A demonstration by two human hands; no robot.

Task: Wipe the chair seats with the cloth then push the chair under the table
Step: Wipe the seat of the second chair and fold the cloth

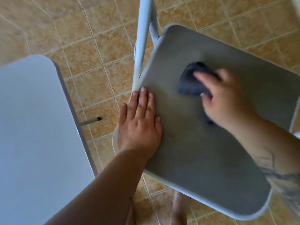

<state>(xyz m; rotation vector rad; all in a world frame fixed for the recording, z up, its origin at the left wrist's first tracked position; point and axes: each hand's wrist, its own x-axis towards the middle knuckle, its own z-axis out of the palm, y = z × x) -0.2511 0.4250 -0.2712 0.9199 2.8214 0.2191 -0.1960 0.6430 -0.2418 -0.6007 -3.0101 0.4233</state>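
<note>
A folding chair with a grey padded seat [194, 143] and a pale metal frame [142, 38] fills the right of the head view. My left hand [139, 124] lies flat on the seat's left edge, fingers spread, holding nothing. My right hand [225, 101] presses a dark blue-grey cloth [191, 78] onto the upper middle of the seat; the hand is blurred with motion. Part of the cloth is hidden under my palm.
A white table [32, 127] with a rounded corner and grey rim stands at the left, with a table leg tip [92, 121] showing below it. A strip of tan tiled floor [97, 70] separates table and chair. My bare foot [178, 208] stands under the seat's front edge.
</note>
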